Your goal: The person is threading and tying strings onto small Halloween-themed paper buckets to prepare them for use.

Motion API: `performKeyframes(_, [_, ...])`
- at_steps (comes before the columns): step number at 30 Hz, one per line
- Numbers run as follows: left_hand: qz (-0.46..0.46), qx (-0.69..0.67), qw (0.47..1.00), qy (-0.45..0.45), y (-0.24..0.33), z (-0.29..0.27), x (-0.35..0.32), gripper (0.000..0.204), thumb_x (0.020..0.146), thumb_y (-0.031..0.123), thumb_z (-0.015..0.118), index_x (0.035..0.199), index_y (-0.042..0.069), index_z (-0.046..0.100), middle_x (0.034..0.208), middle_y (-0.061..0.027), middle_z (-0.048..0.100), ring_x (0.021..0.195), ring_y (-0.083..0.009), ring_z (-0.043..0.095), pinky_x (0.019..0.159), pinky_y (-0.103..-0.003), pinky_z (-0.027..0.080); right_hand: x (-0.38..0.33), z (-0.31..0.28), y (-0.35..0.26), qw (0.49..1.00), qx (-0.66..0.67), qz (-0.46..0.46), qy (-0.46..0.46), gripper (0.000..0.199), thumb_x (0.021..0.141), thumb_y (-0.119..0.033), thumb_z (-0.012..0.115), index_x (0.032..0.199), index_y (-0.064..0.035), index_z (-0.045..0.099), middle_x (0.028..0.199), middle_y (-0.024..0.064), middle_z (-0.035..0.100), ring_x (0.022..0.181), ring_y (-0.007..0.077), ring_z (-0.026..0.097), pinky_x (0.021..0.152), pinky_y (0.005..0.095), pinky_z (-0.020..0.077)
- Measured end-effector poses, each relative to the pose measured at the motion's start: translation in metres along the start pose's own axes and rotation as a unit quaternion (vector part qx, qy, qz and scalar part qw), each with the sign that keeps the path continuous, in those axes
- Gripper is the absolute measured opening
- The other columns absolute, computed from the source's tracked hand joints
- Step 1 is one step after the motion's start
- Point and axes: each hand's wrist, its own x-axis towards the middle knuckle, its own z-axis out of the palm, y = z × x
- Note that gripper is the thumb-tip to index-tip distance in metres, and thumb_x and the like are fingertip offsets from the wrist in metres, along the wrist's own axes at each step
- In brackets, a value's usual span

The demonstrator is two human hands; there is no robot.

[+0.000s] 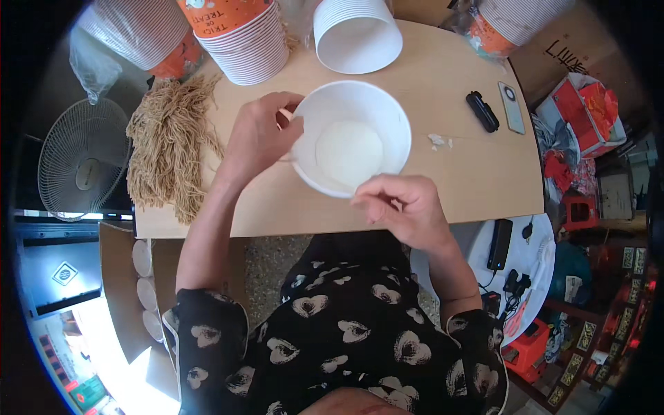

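A white paper bucket is tipped toward me over the near part of the table, its round mouth and pale bottom showing. My left hand is closed at the left side of its rim, thumb and fingers bent around the edge. At the lower right of the rim, my right hand pinches the edge between thumb and forefinger. Whether a thin cord is also in either hand, I cannot tell. A heap of tan twisted cords lies on the table left of my left hand.
Behind the bucket lie a stack of orange-printed paper buckets and a stack of white ones. Toward the right are white scraps, a black case and a phone. A fan stands at left, beyond the table edge.
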Motion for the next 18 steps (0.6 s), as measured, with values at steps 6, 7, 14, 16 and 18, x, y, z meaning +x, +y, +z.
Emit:
performKeyframes(6, [0.176,0.145,0.974,-0.013,-0.015,-0.006,0.063,0.024,0.083,0.000,0.064,0.104,0.006,0.074,0.089,-0.0142,0.073,0.077,-0.0304,0.068,0.073,-0.039,0.055,-0.021,0.004,-0.003,0.999,0.005,-0.021,-0.032,0.010,0.091,-0.002,0.068,0.099,0.0033,0.067,0.077,0.0073,0.067,0.067,0.0096,0.062,0.060,0.0240,0.0498])
performKeyframes(7, [0.230,0.162,0.959,-0.044,-0.014,-0.004,0.077,0.023,0.084,-0.001,0.065,0.103,0.006,0.075,0.090,-0.0120,0.072,0.081,-0.0290,0.067,0.074,-0.037,0.054,-0.023,0.005,-0.004,0.999,0.005,-0.021,-0.035,0.010,0.091,-0.002,0.068,0.099,0.0033,0.067,0.077,0.0073,0.067,0.067,0.0096,0.062,0.060,0.0240,0.0498])
performKeyframes(14, [0.328,0.191,0.919,-0.109,-0.009,0.011,0.106,0.020,0.084,-0.001,0.066,0.100,0.006,0.074,0.103,-0.0088,0.070,0.106,-0.0284,0.063,0.092,-0.039,0.052,-0.013,0.011,0.000,0.990,0.048,-0.071,-0.111,0.005,0.089,0.001,0.069,0.089,0.0063,0.068,0.082,0.0110,0.068,0.071,0.0151,0.064,0.059,0.0240,0.0484])
performKeyframes(16, [0.400,0.209,0.892,-0.011,-0.016,0.015,0.101,0.024,0.088,-0.001,0.064,0.110,0.006,0.071,0.111,-0.0106,0.070,0.110,-0.0254,0.064,0.096,-0.036,0.054,-0.011,0.020,0.004,0.981,0.141,-0.079,-0.107,0.007,0.088,0.000,0.069,0.085,0.0059,0.068,0.085,0.0132,0.068,0.076,0.0176,0.064,0.060,0.0255,0.0475])
performKeyframes(18, [0.315,0.093,0.943,0.051,0.011,0.011,0.078,0.023,0.089,0.000,0.062,0.110,0.007,0.071,0.107,-0.0101,0.071,0.102,-0.0247,0.067,0.087,-0.034,0.055,-0.009,0.015,0.010,0.975,0.210,0.034,-0.058,0.014,0.091,-0.006,0.065,0.083,0.0049,0.066,0.089,0.0144,0.065,0.076,0.0170,0.061,0.062,0.0263,0.0473])
